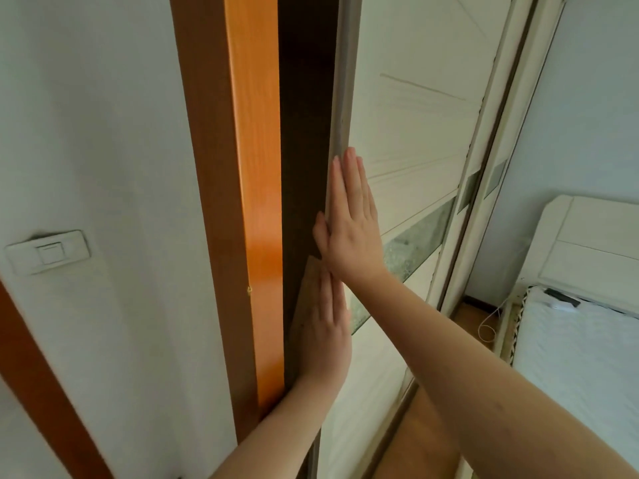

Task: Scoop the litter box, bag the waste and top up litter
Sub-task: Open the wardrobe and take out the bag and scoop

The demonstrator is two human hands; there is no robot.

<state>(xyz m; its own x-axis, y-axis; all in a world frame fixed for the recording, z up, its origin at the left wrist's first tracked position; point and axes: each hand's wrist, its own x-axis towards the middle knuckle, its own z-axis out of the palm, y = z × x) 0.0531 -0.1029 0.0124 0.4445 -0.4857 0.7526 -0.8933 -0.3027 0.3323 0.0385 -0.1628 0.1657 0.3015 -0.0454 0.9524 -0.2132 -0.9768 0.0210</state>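
No litter box, scoop, bag or litter is in view. Both hands lie flat against a cream sliding wardrobe door [415, 133] near its left edge. My right hand [349, 223] is the upper one, fingers straight and together, pointing up. My left hand [323, 326] presses just below it, fingers also extended. A narrow dark gap [304, 133] shows between the door's edge and an orange wooden frame [256, 167]. Neither hand holds anything.
A white wall with a light switch [48, 252] is on the left. The door has a frosted glass band [415, 243]. A second sliding panel [498, 167], a bed with a white mattress [581, 357] and wooden floor [422, 437] lie to the right.
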